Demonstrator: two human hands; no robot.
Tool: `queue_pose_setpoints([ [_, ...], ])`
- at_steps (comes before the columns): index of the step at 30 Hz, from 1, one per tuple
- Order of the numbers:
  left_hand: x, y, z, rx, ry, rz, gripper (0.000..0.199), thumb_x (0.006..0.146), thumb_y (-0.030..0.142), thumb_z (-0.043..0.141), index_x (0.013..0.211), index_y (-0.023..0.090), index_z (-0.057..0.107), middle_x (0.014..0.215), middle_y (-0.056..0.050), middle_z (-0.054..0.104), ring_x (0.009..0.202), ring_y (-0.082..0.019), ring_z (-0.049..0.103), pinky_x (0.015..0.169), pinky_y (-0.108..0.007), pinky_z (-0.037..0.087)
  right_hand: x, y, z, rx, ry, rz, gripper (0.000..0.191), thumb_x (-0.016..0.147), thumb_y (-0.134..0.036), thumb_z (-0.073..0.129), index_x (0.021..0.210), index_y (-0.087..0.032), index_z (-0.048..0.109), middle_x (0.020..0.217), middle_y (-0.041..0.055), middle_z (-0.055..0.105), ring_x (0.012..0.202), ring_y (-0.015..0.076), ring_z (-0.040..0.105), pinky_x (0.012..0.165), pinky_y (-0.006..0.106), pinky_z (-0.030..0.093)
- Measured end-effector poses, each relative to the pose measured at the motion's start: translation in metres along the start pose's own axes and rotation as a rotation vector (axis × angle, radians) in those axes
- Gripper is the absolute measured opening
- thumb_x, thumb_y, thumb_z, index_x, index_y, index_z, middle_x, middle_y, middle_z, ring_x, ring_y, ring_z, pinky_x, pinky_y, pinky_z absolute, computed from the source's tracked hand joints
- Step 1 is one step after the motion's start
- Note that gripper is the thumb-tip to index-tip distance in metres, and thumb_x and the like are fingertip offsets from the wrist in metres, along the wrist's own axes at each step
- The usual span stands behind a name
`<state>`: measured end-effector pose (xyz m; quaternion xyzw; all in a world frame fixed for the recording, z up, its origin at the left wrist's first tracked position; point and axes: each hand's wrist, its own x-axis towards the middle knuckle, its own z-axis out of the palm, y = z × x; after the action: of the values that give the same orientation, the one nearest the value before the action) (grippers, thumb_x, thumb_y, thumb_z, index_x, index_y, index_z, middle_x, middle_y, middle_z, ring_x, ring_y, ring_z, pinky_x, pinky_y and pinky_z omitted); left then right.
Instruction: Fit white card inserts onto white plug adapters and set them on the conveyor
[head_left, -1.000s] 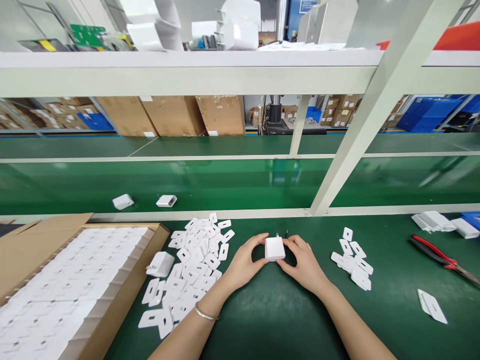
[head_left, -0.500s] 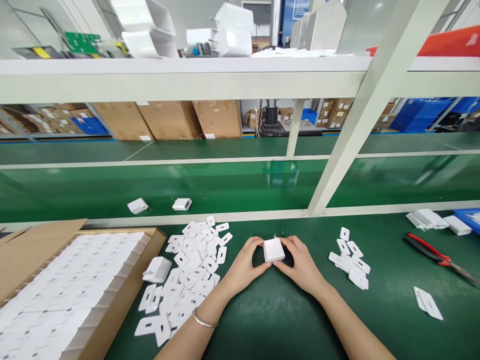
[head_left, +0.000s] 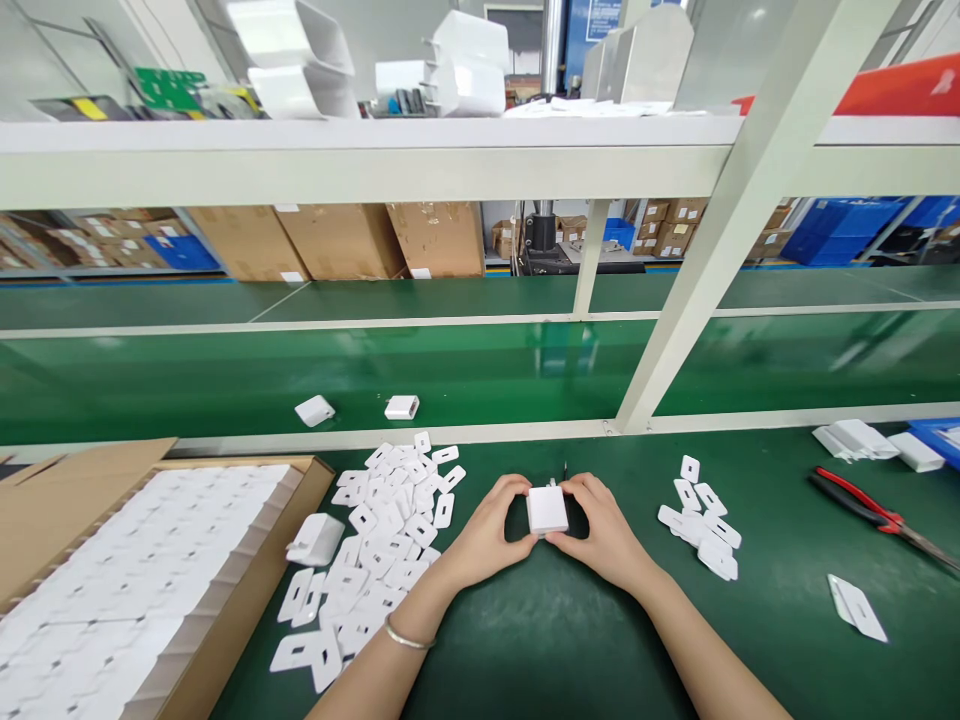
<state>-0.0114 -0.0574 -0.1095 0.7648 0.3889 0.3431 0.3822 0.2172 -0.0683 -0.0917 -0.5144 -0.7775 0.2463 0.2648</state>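
Note:
Between my two hands is a small white plug adapter [head_left: 547, 510], its square face toward me and a prong showing at its far edge. My left hand [head_left: 495, 522] grips its left side with thumb and fingers. On the opposite side, my right hand [head_left: 600, 522] pinches it the same way. Left of my left hand lies a loose heap of flat white plates with slots [head_left: 390, 540]. A smaller pile of such plates [head_left: 701, 520] sits to the right of my right hand. Another white adapter [head_left: 315, 540] rests at the heap's left edge.
A cardboard box [head_left: 247, 600] with rows of white pieces stands at left. Red-and-black pliers [head_left: 889, 518] and a white flat piece [head_left: 857, 607] lie at right. Beyond the bench edge, two white adapters [head_left: 402, 407] ride a green belt [head_left: 480, 370]. A slanted post [head_left: 697, 270] rises ahead.
The two adapters on the green belt have shifted to the right. The adapter in my hands has turned slightly, so its square face sits straighter; both hands keep hold of it.

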Motion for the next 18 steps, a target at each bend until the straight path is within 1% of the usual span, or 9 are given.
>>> queue_pose_setpoints([
  [5, -0.0011, -0.0009, -0.0012, 0.014, -0.026, -0.025, 0.042, 0.086, 0.021, 0.073, 0.123, 0.025, 0.052, 0.136, -0.010, 0.051, 0.129, -0.029, 0.052, 0.109, -0.045, 0.045, -0.0003, -0.0001, 0.0005, 0.017, -0.006, -0.013, 0.042, 0.082, -0.029, 0.082, 0.115, -0.024, 0.058, 0.117, 0.0078, 0.060, 0.113, 0.0288, 0.058, 0.098, 0.046, 0.049],
  [9, -0.0003, -0.0009, -0.0023, -0.007, -0.027, -0.013, 0.040, 0.089, 0.024, 0.074, 0.124, 0.026, 0.054, 0.134, -0.008, 0.053, 0.127, -0.028, 0.054, 0.108, -0.043, 0.046, 0.0010, 0.0022, 0.0009, 0.024, -0.007, -0.021, 0.043, 0.081, -0.030, 0.083, 0.114, -0.023, 0.058, 0.116, 0.0081, 0.060, 0.111, 0.0288, 0.057, 0.097, 0.046, 0.048],
  [12, 0.0005, -0.0003, -0.0017, -0.018, -0.010, -0.013, 0.037, 0.089, 0.028, 0.076, 0.119, 0.025, 0.056, 0.130, -0.008, 0.054, 0.123, -0.027, 0.056, 0.105, -0.042, 0.048, 0.0028, 0.0031, 0.0012, 0.010, -0.015, -0.025, 0.041, 0.081, -0.030, 0.082, 0.113, -0.023, 0.058, 0.116, 0.0083, 0.060, 0.110, 0.0292, 0.056, 0.096, 0.047, 0.047],
  [15, -0.0001, -0.0014, -0.0003, -0.005, 0.030, -0.018, 0.034, 0.089, 0.032, 0.076, 0.115, 0.023, 0.056, 0.126, -0.009, 0.055, 0.119, -0.028, 0.057, 0.102, -0.044, 0.049, 0.0038, 0.0013, 0.0018, -0.019, -0.007, -0.031, 0.039, 0.084, -0.031, 0.078, 0.117, -0.022, 0.059, 0.115, 0.0090, 0.060, 0.111, 0.0299, 0.056, 0.097, 0.048, 0.046],
  [16, -0.0007, -0.0027, -0.0001, -0.011, 0.035, -0.021, 0.038, 0.089, 0.034, 0.077, 0.118, 0.023, 0.056, 0.127, -0.010, 0.055, 0.119, -0.028, 0.057, 0.103, -0.045, 0.049, 0.0038, 0.0002, 0.0020, -0.036, -0.001, -0.044, 0.039, 0.084, -0.030, 0.075, 0.119, -0.022, 0.059, 0.116, 0.0093, 0.060, 0.111, 0.0302, 0.055, 0.098, 0.049, 0.046],
  [18, -0.0018, -0.0070, -0.0008, -0.070, 0.030, -0.022, 0.056, 0.086, 0.041, 0.081, 0.131, 0.024, 0.052, 0.133, -0.012, 0.054, 0.124, -0.030, 0.056, 0.108, -0.048, 0.046, 0.0034, -0.0014, 0.0021, -0.070, 0.014, -0.092, 0.045, 0.081, -0.022, 0.070, 0.125, -0.022, 0.058, 0.119, 0.0101, 0.059, 0.114, 0.0309, 0.054, 0.099, 0.049, 0.045],
])
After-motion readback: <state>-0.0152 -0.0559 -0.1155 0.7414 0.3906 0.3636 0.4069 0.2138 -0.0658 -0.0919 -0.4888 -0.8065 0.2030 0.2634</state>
